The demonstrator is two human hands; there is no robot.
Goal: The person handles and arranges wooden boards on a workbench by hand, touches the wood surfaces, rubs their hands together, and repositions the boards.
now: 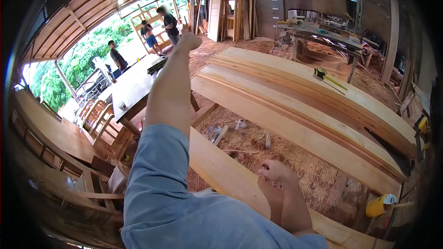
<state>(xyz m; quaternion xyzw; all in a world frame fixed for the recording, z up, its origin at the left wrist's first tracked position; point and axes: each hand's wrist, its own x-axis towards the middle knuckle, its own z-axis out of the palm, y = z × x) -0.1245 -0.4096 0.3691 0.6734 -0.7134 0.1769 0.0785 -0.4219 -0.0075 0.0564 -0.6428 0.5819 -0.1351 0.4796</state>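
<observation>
My left arm in a blue-grey sleeve stretches far forward, with my left hand [189,40] raised at its end. That hand is small in view, and its fingers are too unclear to read. Low at the centre right, my right hand [276,171] has its fingers curled in; whatever they hold, if anything, is hidden. It is beside the near board [226,166], above wood shavings [295,154]. Beyond it lie several long planks [277,106] side by side. A yellow and black tape measure [320,73] rests on the far plank, its blade partly out.
Two people [170,25] [148,34] stand at the back and another [116,56] further left. A pale table [134,87] is at the left, near wooden chairs [99,117]. A yellow bottle [379,205] sits at the right. Behind the planks is a cluttered workbench [318,30].
</observation>
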